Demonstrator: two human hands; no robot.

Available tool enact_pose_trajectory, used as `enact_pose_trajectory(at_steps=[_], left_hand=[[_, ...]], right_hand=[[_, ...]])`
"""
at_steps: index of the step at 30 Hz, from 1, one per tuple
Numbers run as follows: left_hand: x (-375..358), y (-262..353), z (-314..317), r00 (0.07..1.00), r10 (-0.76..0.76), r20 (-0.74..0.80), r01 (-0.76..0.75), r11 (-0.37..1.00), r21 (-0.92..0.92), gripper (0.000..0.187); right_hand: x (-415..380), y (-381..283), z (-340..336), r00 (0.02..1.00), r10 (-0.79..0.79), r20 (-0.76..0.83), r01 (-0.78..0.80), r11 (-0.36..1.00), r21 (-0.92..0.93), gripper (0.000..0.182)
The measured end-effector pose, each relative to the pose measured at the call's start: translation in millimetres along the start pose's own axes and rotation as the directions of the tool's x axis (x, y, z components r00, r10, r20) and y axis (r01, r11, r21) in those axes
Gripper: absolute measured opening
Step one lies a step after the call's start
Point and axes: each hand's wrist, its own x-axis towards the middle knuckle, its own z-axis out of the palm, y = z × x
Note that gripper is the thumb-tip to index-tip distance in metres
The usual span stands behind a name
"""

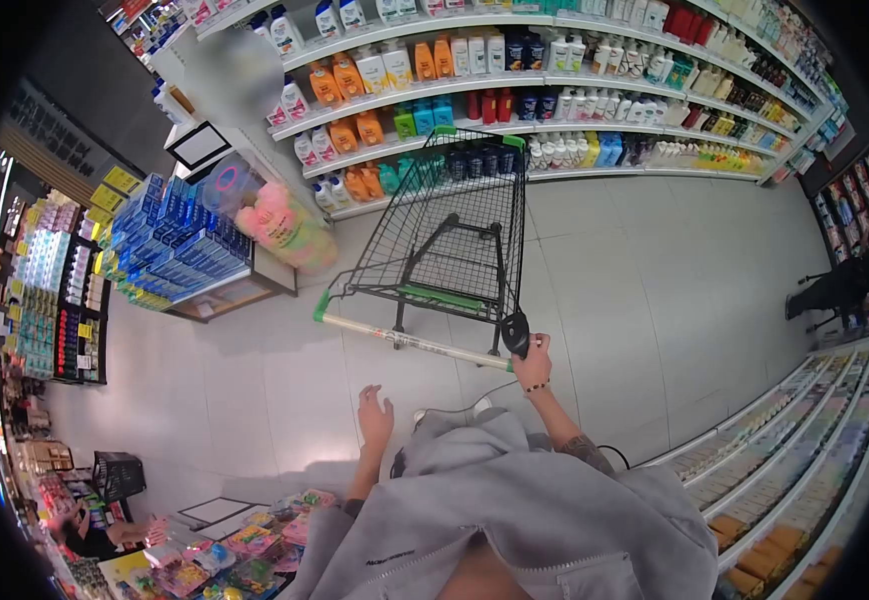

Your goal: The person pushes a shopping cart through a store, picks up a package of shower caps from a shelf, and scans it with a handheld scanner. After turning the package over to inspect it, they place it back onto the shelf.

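A green-and-black wire shopping cart (455, 225) stands in front of me on the tiled floor, with no goods visible in its basket. My right hand (533, 364) is closed at the right end of the cart's pale handlebar (410, 342). Right beside those fingers, at the cart's corner, is a rounded black object (516, 334) whose kind I cannot make out. Lower and to the left, my left hand (376, 415) hangs in the air with its fingers apart, off the handlebar and holding nothing.
Shelves of bottles (375, 70) curve behind the cart. Stacked blue boxes (170, 240) and a bin of pastel plush-like items (285, 228) stand left. Low shelving (785, 450) runs along my right. A person (105, 535) is at lower left, another dark-clothed person (840, 285) far right.
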Motion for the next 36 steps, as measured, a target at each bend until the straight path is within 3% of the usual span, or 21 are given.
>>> enact_pose_trajectory(at_steps=[1, 3, 6, 7, 8, 9, 15, 20, 21, 25, 28, 30, 33, 34, 36], left_hand=[[-17.1, -17.4, 5.3, 0.999, -0.032, -0.010, 0.032, 0.999, 0.011, 0.034], [-53.8, -41.1, 5.6, 0.922, -0.362, 0.135, 0.365, 0.931, -0.003, 0.030], [-148.8, -179.9, 36.0, 0.867, -0.416, 0.275, 0.388, 0.909, 0.155, 0.028], [-160.5, -205.3, 58.6, 0.732, -0.412, 0.543, 0.222, 0.897, 0.381, 0.031], [-161.9, -204.6, 57.0, 0.729, -0.414, 0.545, 0.220, 0.896, 0.386, 0.031], [-232.5, -266.0, -58.8, 0.723, -0.406, 0.559, 0.216, 0.901, 0.376, 0.031], [-215.5, -245.7, -30.9, 0.679, -0.316, 0.663, 0.162, 0.945, 0.284, 0.030], [-138.4, -202.4, 25.6, 0.651, -0.229, 0.724, 0.157, 0.973, 0.166, 0.030], [-51.4, -120.1, 86.8, 0.650, -0.218, 0.728, 0.167, 0.976, 0.142, 0.030], [-4.3, -115.2, 72.6, 0.695, -0.228, 0.682, 0.253, 0.965, 0.065, 0.030], [41.5, -122.4, 87.3, 0.759, -0.256, 0.599, 0.345, 0.938, -0.036, 0.033], [64.9, -120.0, 89.9, 0.769, -0.322, 0.553, 0.469, 0.871, -0.145, 0.034], [83.4, -125.4, 93.1, 0.775, -0.353, 0.525, 0.511, 0.838, -0.192, 0.034], [85.5, -127.0, 89.8, 0.763, -0.379, 0.524, 0.525, 0.836, -0.159, 0.035], [84.3, -134.8, 86.4, 0.742, -0.422, 0.522, 0.569, 0.807, -0.157, 0.035]], right_hand=[[0.8, 1.0, -3.8, 1.000, 0.011, 0.001, -0.011, 1.000, -0.001, 0.046], [2.7, 0.0, -8.7, 0.997, -0.006, 0.070, 0.005, 1.000, 0.017, 0.045], [5.0, 0.3, -10.3, 0.998, -0.009, 0.063, 0.007, 0.999, 0.035, 0.045], [4.5, 0.1, -10.0, 0.998, -0.003, 0.062, 0.000, 0.999, 0.052, 0.045], [4.5, 0.3, -7.3, 0.998, 0.002, 0.066, -0.005, 0.999, 0.053, 0.045], [4.1, 1.5, -3.9, 0.998, 0.016, 0.055, -0.019, 0.998, 0.061, 0.045], [-4.0, -1.2, -0.3, 0.995, 0.075, 0.066, -0.082, 0.991, 0.102, 0.049], [-10.5, -0.2, 8.3, 0.999, 0.005, 0.045, -0.011, 0.989, 0.146, 0.050], [-11.7, -1.8, 7.9, 0.999, -0.003, 0.047, -0.004, 0.990, 0.139, 0.050], [-5.1, -11.5, 6.3, 0.972, -0.006, 0.235, -0.037, 0.983, 0.178, 0.047], [-3.2, -25.2, 8.9, 0.958, -0.004, 0.286, -0.042, 0.987, 0.154, 0.045], [-0.9, -32.7, 14.3, 0.979, 0.035, 0.200, -0.034, 0.999, -0.007, 0.046], [5.2, -54.3, 15.9, 0.989, -0.006, 0.150, 0.026, 0.991, -0.131, 0.049], [10.9, -62.1, 16.4, 0.987, -0.024, 0.162, 0.046, 0.990, -0.131, 0.049], [23.1, -78.1, 17.2, 0.972, -0.083, 0.221, 0.073, 0.996, 0.054, 0.059]])
